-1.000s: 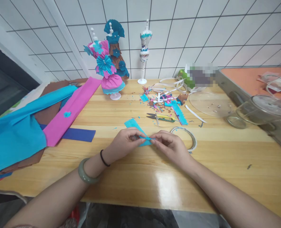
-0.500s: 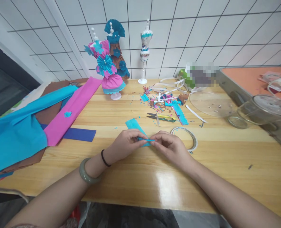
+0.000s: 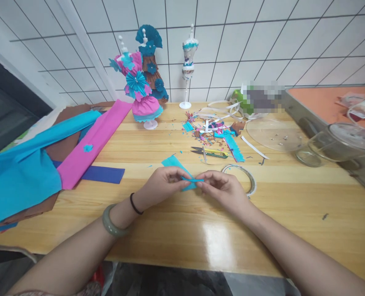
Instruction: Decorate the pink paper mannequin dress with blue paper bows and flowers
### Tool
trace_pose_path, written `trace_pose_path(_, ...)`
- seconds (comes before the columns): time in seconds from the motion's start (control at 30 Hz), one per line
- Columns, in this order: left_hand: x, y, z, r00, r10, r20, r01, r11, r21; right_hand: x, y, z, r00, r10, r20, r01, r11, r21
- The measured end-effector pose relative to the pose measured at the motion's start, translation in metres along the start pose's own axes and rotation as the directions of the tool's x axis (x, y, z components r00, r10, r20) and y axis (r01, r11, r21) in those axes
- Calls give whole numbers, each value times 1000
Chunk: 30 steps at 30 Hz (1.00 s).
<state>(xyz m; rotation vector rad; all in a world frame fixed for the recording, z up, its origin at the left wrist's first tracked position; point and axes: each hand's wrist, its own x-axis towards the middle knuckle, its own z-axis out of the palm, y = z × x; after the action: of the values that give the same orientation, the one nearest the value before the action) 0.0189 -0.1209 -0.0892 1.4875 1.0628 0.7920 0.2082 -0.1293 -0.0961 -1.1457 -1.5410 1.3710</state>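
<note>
Between my two hands a strip of blue crepe paper (image 3: 193,180) is held with its edge folded into a narrow band. My left hand (image 3: 166,181) pinches the band's left end between thumb and fingers. At the other end, the thumb and fingertips of my right hand (image 3: 221,185) are closed on it. The rest of the strip slants away toward the upper left over the table. Just beyond my hands lie thread snips (image 3: 211,153) with yellow-green handles. A roll of white tape (image 3: 252,181) rests beside my right hand, partly covered by it.
Paper scraps (image 3: 213,131) lie behind the snips. Two paper-dressed mannequins, one pink and blue (image 3: 143,107), stand near the tiled wall with a barer mannequin (image 3: 188,57). Crepe sheets (image 3: 92,152) cover the left side; a clear jar (image 3: 333,139) lies at the right.
My fingers have shifted slightly along the folded band, and a little more of it shows between them. The paper's far end has moved slightly left.
</note>
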Motion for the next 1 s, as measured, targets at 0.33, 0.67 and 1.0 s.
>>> trace_pose_path(0.33,1,2,-5,998,-61,-18,57,978,-202,0,-6,-4,1000,12,-20,-11,997,77)
trace_pose_path(0.67,0,2,-8,999,-42,-33,35,983,-180,-2,-12,-5,1000,14,-3,-14,999,48)
trace_pose_path(1.0,-3,2,-9,999,-1,-40,-2,997,-75,-2,-10,-7,999,10,36,-12,998,69)
